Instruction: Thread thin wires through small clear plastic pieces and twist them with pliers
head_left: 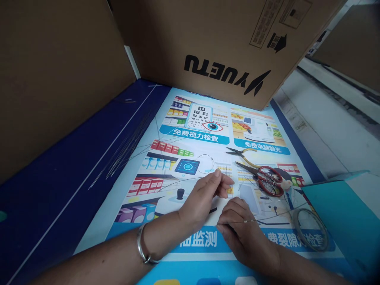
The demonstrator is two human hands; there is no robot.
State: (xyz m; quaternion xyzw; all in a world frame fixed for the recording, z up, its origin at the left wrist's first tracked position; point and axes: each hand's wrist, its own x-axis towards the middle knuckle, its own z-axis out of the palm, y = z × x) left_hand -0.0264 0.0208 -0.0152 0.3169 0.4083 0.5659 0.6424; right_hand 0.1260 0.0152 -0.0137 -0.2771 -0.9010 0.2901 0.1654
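I have a thin wire (253,220) pinched between thumb and forefinger of my right hand (242,231), above the printed worktop (192,273), its length trailing rightward. My left hand (204,194) is just beside, fingers curled; I cannot tell whether it grips anything. Beyond lie scissors (257,173) and pliers (241,154); to the right, a wire coil (325,236).

Left hand (208,194) beside right hand (245,233), over a printed sheet (190,267)
Scissors (257,172) lie beyond the right hand, pliers (240,153) just behind them; a strand (252,220) crosses that hand toward a wire coil (324,231) at right. Loose wires (126,150) lie left; a carton (213,35) stands behind.
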